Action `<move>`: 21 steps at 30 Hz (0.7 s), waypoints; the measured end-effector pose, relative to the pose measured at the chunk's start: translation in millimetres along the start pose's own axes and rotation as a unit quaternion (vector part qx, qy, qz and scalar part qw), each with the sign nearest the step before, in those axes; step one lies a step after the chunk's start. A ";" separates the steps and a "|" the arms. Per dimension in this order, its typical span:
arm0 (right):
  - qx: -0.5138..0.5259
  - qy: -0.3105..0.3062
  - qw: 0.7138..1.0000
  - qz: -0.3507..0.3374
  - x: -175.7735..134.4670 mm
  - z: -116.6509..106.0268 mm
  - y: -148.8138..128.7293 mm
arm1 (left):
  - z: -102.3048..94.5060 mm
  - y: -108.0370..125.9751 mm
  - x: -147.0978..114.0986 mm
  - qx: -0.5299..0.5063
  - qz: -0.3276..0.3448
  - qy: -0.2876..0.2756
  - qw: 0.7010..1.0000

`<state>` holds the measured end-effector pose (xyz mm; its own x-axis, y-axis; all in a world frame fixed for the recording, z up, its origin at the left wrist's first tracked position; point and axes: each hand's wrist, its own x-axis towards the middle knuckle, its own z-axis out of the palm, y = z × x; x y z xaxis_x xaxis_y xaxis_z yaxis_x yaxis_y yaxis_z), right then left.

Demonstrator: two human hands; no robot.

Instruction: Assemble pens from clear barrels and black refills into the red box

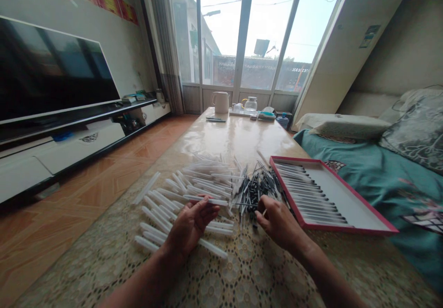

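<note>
Over the tabletop's (238, 135) near end, the left hand (195, 218) pinches a white tube (218, 202), long axis running left to right. Just off its right end, nearly in line, points a thin dark rod (244, 203), seemingly pinched in the right hand's (278, 218) half-hidden grip.

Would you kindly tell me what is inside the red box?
Inside the red box lies a row of slim pale rods with dark ends, beside visible white floor; whatever lies directly beneath the rods is covered.

Tablecloth (242, 275) free at front centre; tubes (156, 219) obstruct left, box (288, 192) right.
</note>
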<state>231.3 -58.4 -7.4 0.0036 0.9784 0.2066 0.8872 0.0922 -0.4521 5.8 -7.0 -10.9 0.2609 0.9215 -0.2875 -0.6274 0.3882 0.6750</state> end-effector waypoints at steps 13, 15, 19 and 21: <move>0.463 0.038 0.885 -0.015 0.6 23.3 -43.6 | -1.4 -3.5 -4.0 0.060 0.005 -0.064 0.996; 0.467 0.035 0.883 -0.008 0.5 23.9 -43.6 | -0.5 -3.0 -4.7 0.060 0.005 -0.061 0.996; 0.511 0.014 0.859 0.014 -0.2 23.7 -45.1 | -0.1 -2.6 -4.1 0.060 0.007 -0.060 0.996; 0.524 0.009 0.851 0.018 -0.6 24.5 -45.4 | -0.1 -2.5 -3.8 0.057 0.009 -0.059 0.997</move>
<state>179.7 -58.6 -8.3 0.0374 0.9819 0.1854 -0.0130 0.1860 -0.9825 6.4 -11.4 -11.6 0.3403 0.9194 -0.1975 -0.5461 0.3642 0.7544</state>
